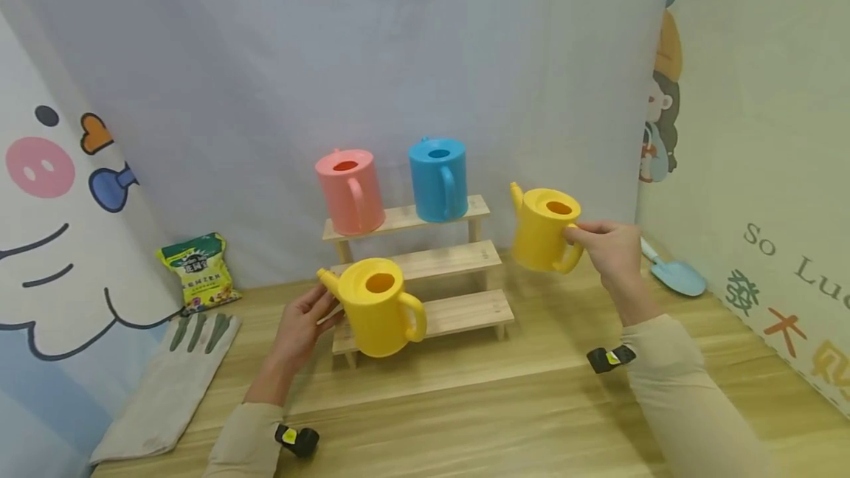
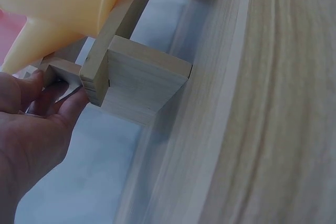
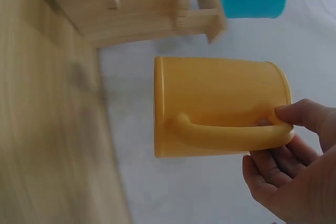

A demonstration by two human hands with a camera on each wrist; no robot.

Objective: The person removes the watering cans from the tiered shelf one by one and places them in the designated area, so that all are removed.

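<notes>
A yellow watering can stands on the lowest tier of the wooden shelf rack, spout to the left. Just below that spout, my left hand grips the rack's left end; in the left wrist view its thumb and fingers are bent around the wood. A second yellow watering can is held in the air right of the rack. My right hand pinches the upper part of its handle. On the top tier stand a pink watering can and a blue watering can.
At the left on the wooden table lie pale gloves, with a green and yellow packet behind them. A light blue trowel lies at the right by the printed wall. A pale curtain hangs behind the rack.
</notes>
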